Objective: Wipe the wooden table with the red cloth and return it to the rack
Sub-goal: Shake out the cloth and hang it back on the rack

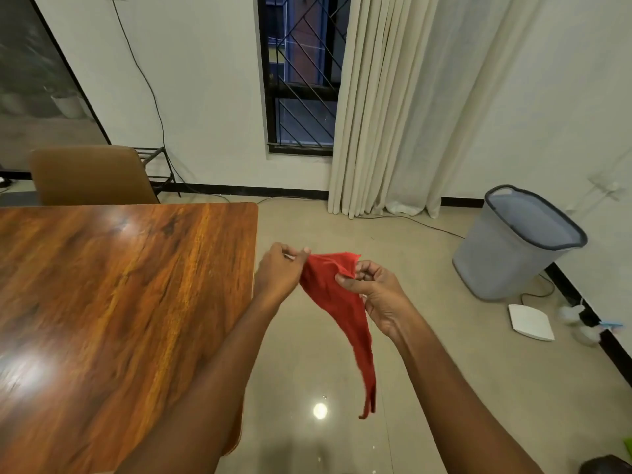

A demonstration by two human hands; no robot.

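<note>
The red cloth [337, 302] hangs in the air between my hands, to the right of the wooden table [113, 302], over the floor. My left hand [280, 270] pinches the cloth's upper left corner. My right hand [374, 290] pinches its upper right edge between thumb and fingers. The rest of the cloth trails down to a narrow tail near the floor's light reflection. A black metal rack [157, 167] stands by the far wall behind the chair.
A brown chair [90, 176] sits at the table's far side. A grey laundry basket [516, 241] stands at the right wall, with a white flat box [530, 322] and cables on the floor beside it. Cream curtains [410, 107] hang by the window.
</note>
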